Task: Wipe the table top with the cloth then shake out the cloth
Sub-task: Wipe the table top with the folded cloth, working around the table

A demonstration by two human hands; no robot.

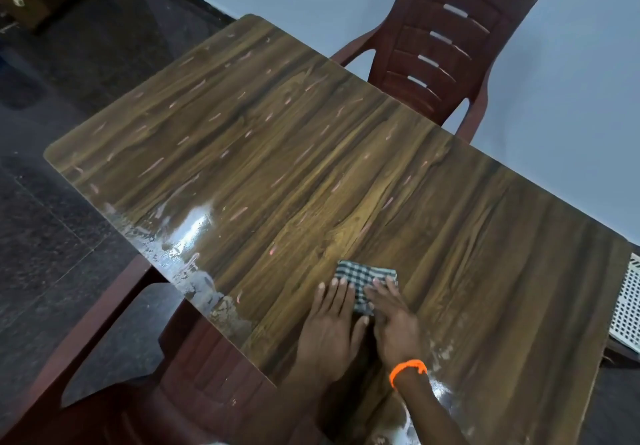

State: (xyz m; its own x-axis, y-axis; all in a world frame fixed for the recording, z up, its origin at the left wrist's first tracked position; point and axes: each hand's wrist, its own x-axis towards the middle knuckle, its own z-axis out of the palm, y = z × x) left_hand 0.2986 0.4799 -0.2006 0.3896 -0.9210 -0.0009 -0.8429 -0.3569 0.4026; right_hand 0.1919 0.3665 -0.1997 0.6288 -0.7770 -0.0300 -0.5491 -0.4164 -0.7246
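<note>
A folded black-and-white checked cloth [363, 276] lies on the wood-grain table top [277, 153], near its front edge. My left hand [332, 326] lies flat with straight fingers, its fingertips on the cloth's left side. My right hand [393, 320], with an orange band at the wrist, presses flat on the cloth's right part. The table top shows pale streaks and a wet, shiny patch [194, 236] along its left edge.
A dark red plastic chair [446, 42] stands at the table's far side by the pale wall. Another dark red chair [194, 375] sits at the near left corner. A white perforated object [628, 309] is at the right edge. The floor is dark stone.
</note>
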